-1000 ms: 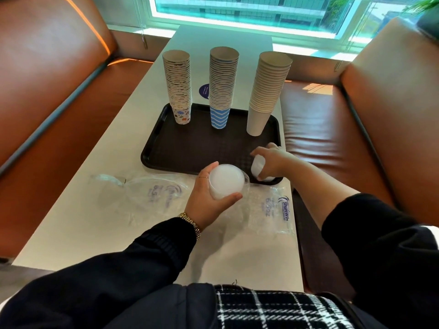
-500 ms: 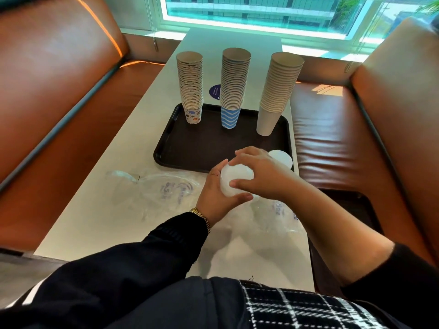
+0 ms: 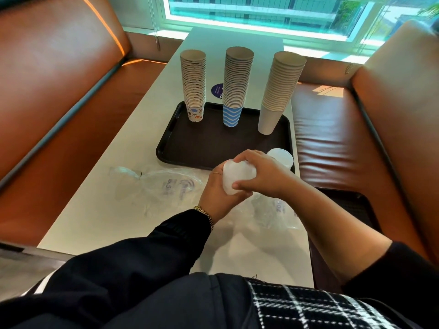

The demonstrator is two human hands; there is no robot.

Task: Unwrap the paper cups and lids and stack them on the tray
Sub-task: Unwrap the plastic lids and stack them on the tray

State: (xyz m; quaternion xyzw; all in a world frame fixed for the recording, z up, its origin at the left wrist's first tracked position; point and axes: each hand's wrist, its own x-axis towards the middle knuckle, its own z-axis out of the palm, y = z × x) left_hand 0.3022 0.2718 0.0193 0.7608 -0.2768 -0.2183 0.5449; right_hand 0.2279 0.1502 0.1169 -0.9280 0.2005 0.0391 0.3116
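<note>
A dark tray (image 3: 213, 148) on the white table carries three tall upside-down cup stacks: a printed one (image 3: 193, 84) at left, a blue-striped one (image 3: 236, 86) in the middle, a plain white one (image 3: 279, 93) at right. A short stack of white lids (image 3: 280, 157) sits on the tray's near right corner. In front of the tray, both hands hold another stack of white lids (image 3: 237, 178): my left hand (image 3: 218, 195) grips it from below, and my right hand (image 3: 266, 176) curls over its top. A clear wrapper (image 3: 273, 212) hangs beneath the hands.
An empty clear wrapper (image 3: 161, 186) lies on the table (image 3: 118, 210) left of my hands. Brown leather benches (image 3: 332, 129) flank the table on both sides. A round blue sticker (image 3: 217, 89) is on the table behind the tray.
My right hand left a short lid stack on the tray's near right corner and came back onto the lid stack held by my left hand. The camera moved closer.
</note>
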